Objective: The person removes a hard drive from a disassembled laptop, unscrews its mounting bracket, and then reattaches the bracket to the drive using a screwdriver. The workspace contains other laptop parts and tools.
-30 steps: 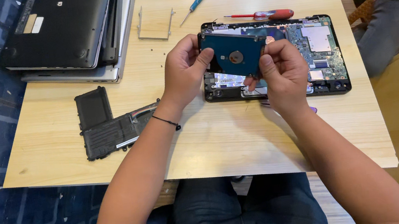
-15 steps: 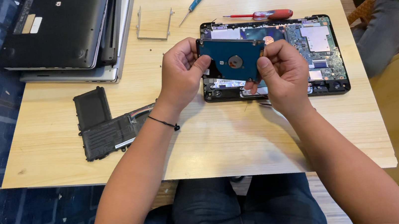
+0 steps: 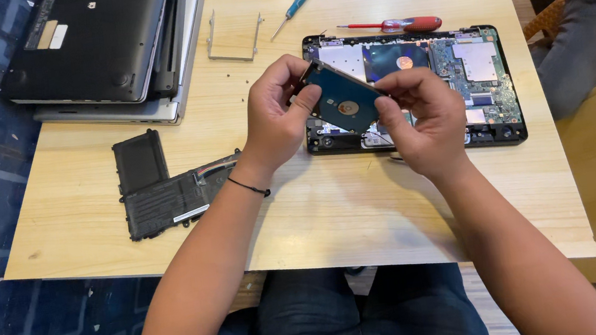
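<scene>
Head view: the light wooden desk (image 3: 362, 205) carries everything. Its near edge runs just above the person's lap, and a wide bare strip of wood lies along that edge beneath both forearms, the roomiest stretch on the surface. The far left corner is filled by a stack of closed laptops (image 3: 97, 48) that overhangs the left edge. Near the left edge, closer in, lies a black L-shaped battery pack (image 3: 165, 186). Along the far edge sit a bare metal drive bracket (image 3: 233, 40), a blue-handled screwdriver (image 3: 294, 5) and a red-handled screwdriver (image 3: 401, 25). The opened laptop base (image 3: 474, 72), its circuit board exposed, takes up the right half and ends just short of the right edge. Past that edge, another person's grey sleeve (image 3: 585, 30) shows.

The blue hard drive (image 3: 344, 98) is held in the air, tilted, above the left end of the opened base and clear of it. The left hand (image 3: 274, 118) is curled about the drive's left end, thumb on its face and fingers behind. The right hand (image 3: 423, 119) pinches the drive's right edge between thumb and fingertips, closed tight. Both hands hold only the drive.
</scene>
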